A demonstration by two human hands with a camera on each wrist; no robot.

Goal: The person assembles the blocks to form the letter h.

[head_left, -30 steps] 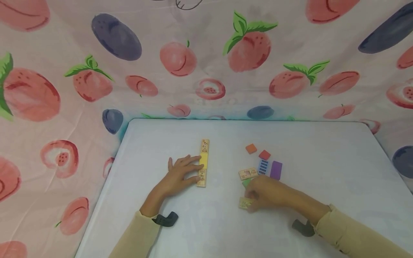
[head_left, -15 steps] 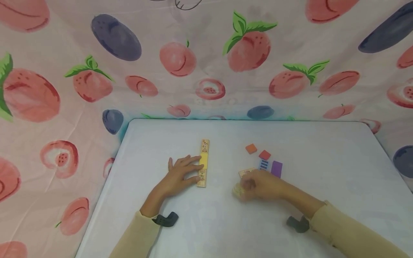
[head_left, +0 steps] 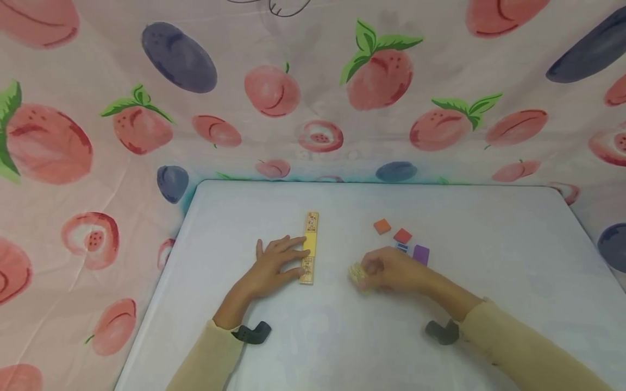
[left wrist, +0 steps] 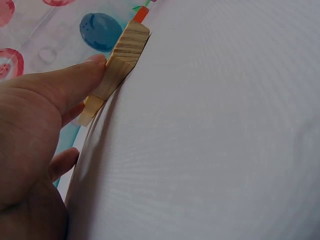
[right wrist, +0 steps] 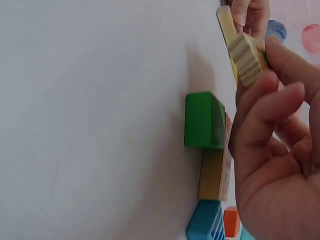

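"What surrounded the right hand point(head_left: 391, 270)?"
"A purple block point(head_left: 421, 255), red block point(head_left: 402, 235) and orange block point(head_left: 382, 226) lay beyond."
"The wooden block point(right wrist: 245, 59)?"
"Pinched in its fingertips; the left hand's point(head_left: 275, 267) loosely spread fingers touched a 3-block row point(head_left: 311, 245)."

No words, numbers or brands can be read. In the head view, left of centre, the upper printed wooden block point(head_left: 312, 222) and the lower printed wooden block point(head_left: 308, 265) bear small dark marks, too fine to make out. Near the centre, marks on the pale wooden block point(head_left: 357, 275) are blurred. The blue block point(head_left: 402, 248), right of centre, shows dark bars.
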